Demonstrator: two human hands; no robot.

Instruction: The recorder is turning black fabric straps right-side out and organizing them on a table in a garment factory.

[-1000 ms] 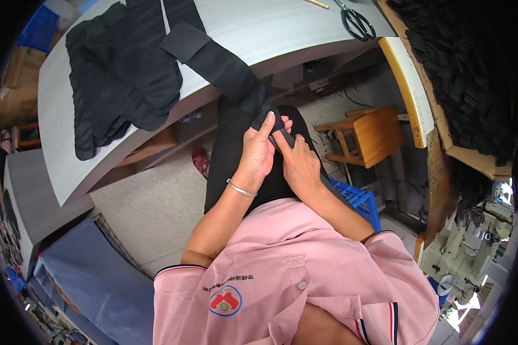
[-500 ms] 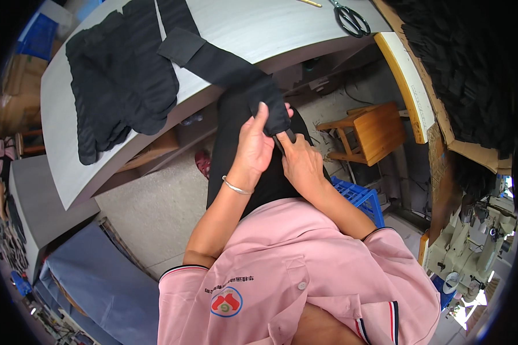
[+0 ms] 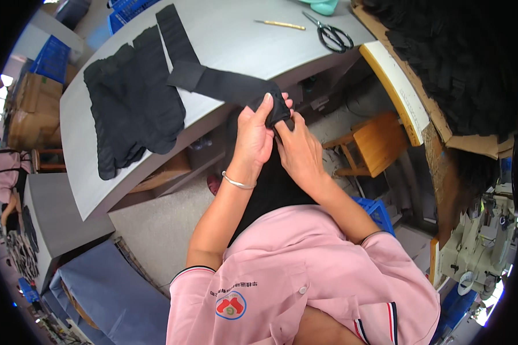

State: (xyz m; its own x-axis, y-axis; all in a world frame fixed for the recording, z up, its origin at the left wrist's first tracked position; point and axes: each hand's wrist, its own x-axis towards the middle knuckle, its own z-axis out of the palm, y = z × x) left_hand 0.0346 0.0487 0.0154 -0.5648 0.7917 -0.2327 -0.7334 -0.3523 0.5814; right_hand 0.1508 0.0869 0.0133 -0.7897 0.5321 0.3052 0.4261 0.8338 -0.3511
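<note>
I see both hands closed on the end of one long black fabric strip (image 3: 230,85): my left hand (image 3: 253,138) wraps it from the near side, fingers up over the cloth, and my right hand (image 3: 296,146) pinches the same end just beside it. That end hangs off the near edge of the grey table (image 3: 259,40); the rest trails back onto the table. I judge the work early, with one piece in hand and a stack of black pieces (image 3: 129,106) on the table left of the strip. Beyond the strip: one pair of scissors (image 3: 331,34), one pencil (image 3: 279,24)
</note>
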